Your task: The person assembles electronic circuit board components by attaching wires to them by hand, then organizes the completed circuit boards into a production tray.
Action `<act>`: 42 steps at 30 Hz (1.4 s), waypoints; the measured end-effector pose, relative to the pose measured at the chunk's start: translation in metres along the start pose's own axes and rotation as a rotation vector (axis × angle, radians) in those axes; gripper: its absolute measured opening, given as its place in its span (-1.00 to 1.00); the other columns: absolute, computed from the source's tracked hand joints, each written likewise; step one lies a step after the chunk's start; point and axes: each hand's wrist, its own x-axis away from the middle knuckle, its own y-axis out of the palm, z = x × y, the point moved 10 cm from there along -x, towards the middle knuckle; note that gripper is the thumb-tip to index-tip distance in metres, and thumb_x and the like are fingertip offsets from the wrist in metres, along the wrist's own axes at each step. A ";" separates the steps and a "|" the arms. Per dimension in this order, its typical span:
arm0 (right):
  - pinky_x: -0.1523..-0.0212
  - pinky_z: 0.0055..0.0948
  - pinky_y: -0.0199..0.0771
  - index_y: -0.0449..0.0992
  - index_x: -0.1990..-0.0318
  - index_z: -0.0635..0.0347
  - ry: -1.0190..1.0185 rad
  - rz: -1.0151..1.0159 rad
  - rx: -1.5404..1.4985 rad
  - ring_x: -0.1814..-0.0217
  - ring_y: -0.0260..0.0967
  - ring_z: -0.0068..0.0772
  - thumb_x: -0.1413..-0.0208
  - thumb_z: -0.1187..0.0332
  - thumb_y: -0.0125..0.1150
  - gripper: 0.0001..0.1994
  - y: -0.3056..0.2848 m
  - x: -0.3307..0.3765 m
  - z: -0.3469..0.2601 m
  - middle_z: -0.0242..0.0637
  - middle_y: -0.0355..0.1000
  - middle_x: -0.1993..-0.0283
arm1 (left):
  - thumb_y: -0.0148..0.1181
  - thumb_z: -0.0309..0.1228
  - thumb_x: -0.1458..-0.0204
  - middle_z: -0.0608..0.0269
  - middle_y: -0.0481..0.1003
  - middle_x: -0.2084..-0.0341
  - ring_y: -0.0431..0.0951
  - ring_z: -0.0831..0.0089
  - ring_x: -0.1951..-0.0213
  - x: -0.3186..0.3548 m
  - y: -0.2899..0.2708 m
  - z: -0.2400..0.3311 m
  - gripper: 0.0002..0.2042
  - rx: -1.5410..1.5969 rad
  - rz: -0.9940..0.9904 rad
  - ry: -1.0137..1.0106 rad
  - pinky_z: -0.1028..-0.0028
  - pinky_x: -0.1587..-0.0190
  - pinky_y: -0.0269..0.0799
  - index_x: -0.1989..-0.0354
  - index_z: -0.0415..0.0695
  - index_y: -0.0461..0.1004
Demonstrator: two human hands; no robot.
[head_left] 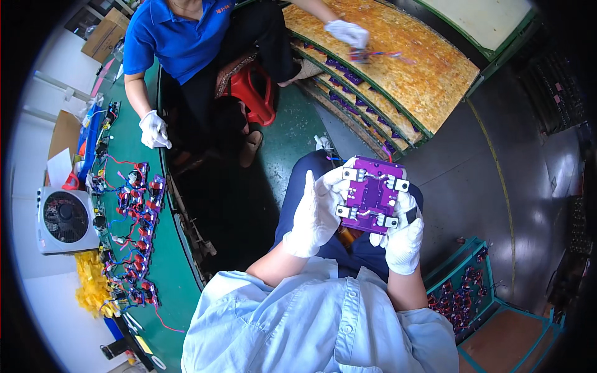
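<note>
Green-topped worktop (171,261) curves along the person's left, strewn with small red-and-blue wired assemblies (134,236). Over the lap, both white-gloved hands clasp a flat purple circuit board (371,194) with metal corner tabs: left hand (318,211) grips its left edge, right hand (403,233) cradles it from below, face upward for viewing.
</note>
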 end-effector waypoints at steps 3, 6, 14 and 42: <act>0.78 -0.68 0.30 0.17 -0.03 0.28 0.090 0.046 0.020 0.62 0.36 -0.56 0.10 -0.22 0.00 -0.26 0.000 0.000 0.002 -0.24 0.39 0.26 | -0.31 0.01 -0.11 0.08 0.37 0.10 0.40 0.34 0.09 -0.001 0.008 0.001 -0.42 0.086 -0.079 -0.018 0.40 0.00 0.26 -0.05 -0.30 0.18; 0.69 -0.79 0.21 0.20 -0.03 0.37 0.018 -0.041 -0.006 0.64 0.25 -0.76 0.06 -0.14 0.05 -0.29 0.009 0.001 0.007 -0.40 0.38 0.43 | -0.12 -0.21 -0.12 0.15 0.38 0.13 0.38 0.43 0.11 0.007 -0.039 0.004 -0.59 -0.229 0.155 0.018 0.47 0.01 0.24 -0.01 -0.27 0.22; 0.28 -0.71 0.24 0.07 -0.18 0.27 -0.033 0.067 0.191 0.39 0.10 -0.79 -0.11 0.46 -0.04 -0.54 -0.028 -0.002 -0.009 -0.57 0.19 0.39 | 0.19 -0.45 0.14 0.18 0.41 0.27 0.41 0.51 0.24 -0.001 -0.015 -0.003 -0.66 -0.735 0.039 0.007 0.50 0.13 0.31 0.16 -0.24 0.31; 0.71 -0.42 0.10 0.31 0.41 0.14 -0.546 1.165 -0.676 0.59 0.18 -0.32 -0.03 0.11 -0.02 -0.73 -0.552 0.285 0.039 -0.37 0.24 0.54 | -0.10 -0.42 -0.11 0.11 0.38 0.15 0.39 0.41 0.11 -0.054 -0.021 -0.204 -0.73 -1.675 -0.464 -0.442 0.46 0.00 0.22 0.05 -0.27 0.29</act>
